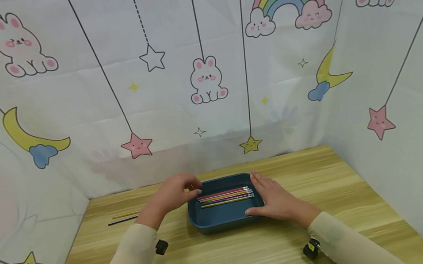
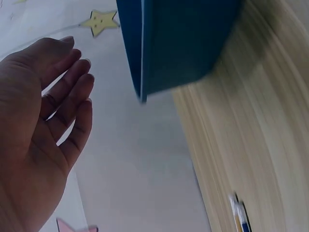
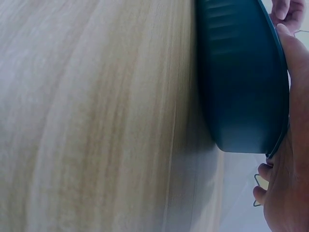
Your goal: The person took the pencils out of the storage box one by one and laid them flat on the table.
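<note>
A dark blue tray (image 1: 224, 227) stands on the table with several pencils (image 1: 225, 196) lying side by side in it, their white eraser ends to the right. My left hand (image 1: 177, 194) hovers at the tray's left rim, and the left wrist view shows its fingers loosely bent with nothing in them. With the thumb over the front rim and fingers at the far corner, my right hand (image 1: 278, 197) holds the tray's right end. Two more pencils, a yellow pencil (image 1: 122, 216) and a dark pencil (image 1: 122, 220), lie on the table left of the tray, partly hidden behind my left wrist.
The wood-grain table (image 1: 229, 263) meets a white cloth backdrop (image 1: 176, 110) printed with rabbits, stars and moons at the back and both sides. Small black wrist devices show below the left sleeve (image 1: 129, 258) and the right sleeve (image 1: 342, 239).
</note>
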Motion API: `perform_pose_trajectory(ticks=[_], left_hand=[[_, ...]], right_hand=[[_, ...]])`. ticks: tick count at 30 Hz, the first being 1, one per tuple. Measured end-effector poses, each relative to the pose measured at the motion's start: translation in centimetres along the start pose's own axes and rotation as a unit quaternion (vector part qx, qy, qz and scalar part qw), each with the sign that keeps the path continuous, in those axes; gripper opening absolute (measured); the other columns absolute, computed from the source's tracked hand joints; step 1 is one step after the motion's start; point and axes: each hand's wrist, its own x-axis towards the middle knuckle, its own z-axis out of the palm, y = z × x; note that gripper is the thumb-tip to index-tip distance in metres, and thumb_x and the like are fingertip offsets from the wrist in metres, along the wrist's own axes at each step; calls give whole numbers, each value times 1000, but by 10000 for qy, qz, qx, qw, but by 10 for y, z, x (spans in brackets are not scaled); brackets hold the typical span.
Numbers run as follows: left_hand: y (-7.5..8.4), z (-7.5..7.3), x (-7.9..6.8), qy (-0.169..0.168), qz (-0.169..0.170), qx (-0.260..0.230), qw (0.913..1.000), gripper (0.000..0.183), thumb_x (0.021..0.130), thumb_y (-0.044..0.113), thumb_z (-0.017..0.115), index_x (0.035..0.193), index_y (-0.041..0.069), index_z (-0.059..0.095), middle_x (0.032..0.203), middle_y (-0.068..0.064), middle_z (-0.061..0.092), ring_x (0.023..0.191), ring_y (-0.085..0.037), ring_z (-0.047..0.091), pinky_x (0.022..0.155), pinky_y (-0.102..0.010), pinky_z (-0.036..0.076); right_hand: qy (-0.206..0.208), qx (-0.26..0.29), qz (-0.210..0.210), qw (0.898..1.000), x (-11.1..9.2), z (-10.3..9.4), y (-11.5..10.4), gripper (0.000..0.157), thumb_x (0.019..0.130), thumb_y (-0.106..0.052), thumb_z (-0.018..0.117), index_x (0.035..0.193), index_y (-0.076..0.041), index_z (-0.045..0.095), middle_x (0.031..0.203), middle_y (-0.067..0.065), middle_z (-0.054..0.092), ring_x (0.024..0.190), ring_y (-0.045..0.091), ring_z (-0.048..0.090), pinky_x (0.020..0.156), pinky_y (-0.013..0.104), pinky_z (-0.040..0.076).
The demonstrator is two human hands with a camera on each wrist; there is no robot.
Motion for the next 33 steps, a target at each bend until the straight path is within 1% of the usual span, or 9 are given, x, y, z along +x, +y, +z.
perform_pose_trajectory(ticks=[3, 6, 10, 13, 17, 20, 24, 27, 33], left_hand=[[10, 9, 13, -188, 146, 67, 9997, 21, 105, 24, 79, 122, 11, 82, 110, 5, 77, 99, -13, 71, 93, -41, 62], [19, 18, 24, -294, 288, 169, 9990, 22, 105, 22, 79, 123, 11, 82, 111, 4, 78, 100, -14, 72, 93, -41, 62], [26, 31, 34, -447, 460, 137, 9978, 19, 104, 19, 80, 121, 10, 83, 112, 2, 78, 103, -17, 72, 94, -42, 62], [27, 42, 41, -580, 518, 56, 9970, 15, 104, 17, 80, 117, 13, 85, 111, 4, 78, 102, -15, 71, 94, -41, 61], [28, 54, 48, -782, 416, -60, 9961, 14, 103, 16, 81, 116, 15, 85, 109, 5, 77, 98, -13, 69, 92, -38, 60], [28, 61, 51, -910, 355, -245, 9949, 16, 102, 14, 81, 118, 13, 85, 110, 3, 78, 97, -14, 69, 91, -39, 61], [27, 67, 54, -1019, 326, -571, 9926, 18, 102, 9, 82, 120, 11, 84, 114, 1, 79, 100, -14, 72, 93, -39, 62], [25, 71, 56, -1082, 247, -769, 9908, 20, 101, 8, 82, 121, 12, 83, 115, 1, 79, 102, -14, 74, 94, -38, 62], [21, 82, 59, -1126, 139, -839, 9900, 22, 101, 11, 83, 123, 15, 82, 118, 3, 79, 104, -11, 74, 95, -35, 61]], right_hand=[[-27, 1, 31, 10000, 0, 1, 0, 122, 97, -77, 67, 175, 0, 14, 184, 20, 9, 168, 41, 17, 131, 66, 19], [-9, 39, 61, 10000, 0, 1, 0, 122, 97, -78, 67, 175, 0, 14, 184, 20, 10, 168, 41, 18, 131, 66, 20], [-7, 98, 109, 9999, 0, 2, 0, 123, 96, -79, 67, 175, -1, 15, 184, 19, 11, 167, 41, 19, 131, 66, 20], [6, 86, 109, 9999, 1, 2, 1, 123, 96, -79, 66, 175, 0, 15, 184, 20, 11, 167, 42, 20, 131, 65, 20], [17, 42, 103, 9999, 1, 2, 1, 122, 96, -79, 67, 175, 0, 16, 183, 20, 12, 167, 43, 22, 131, 66, 21], [-2, 23, 103, 9999, 1, 2, 1, 122, 97, -78, 67, 175, 1, 17, 183, 20, 12, 167, 43, 22, 131, 65, 21], [-13, 12, 118, 9999, 1, 1, 0, 122, 97, -78, 67, 175, 1, 17, 183, 20, 12, 167, 42, 22, 131, 65, 22], [-22, 21, 123, 9999, 1, 1, 0, 122, 97, -78, 67, 175, 1, 16, 183, 20, 12, 167, 42, 21, 131, 65, 21], [-38, -10, 130, 9999, 2, 1, 1, 122, 97, -79, 66, 175, 1, 16, 183, 20, 12, 167, 42, 21, 131, 65, 22]])
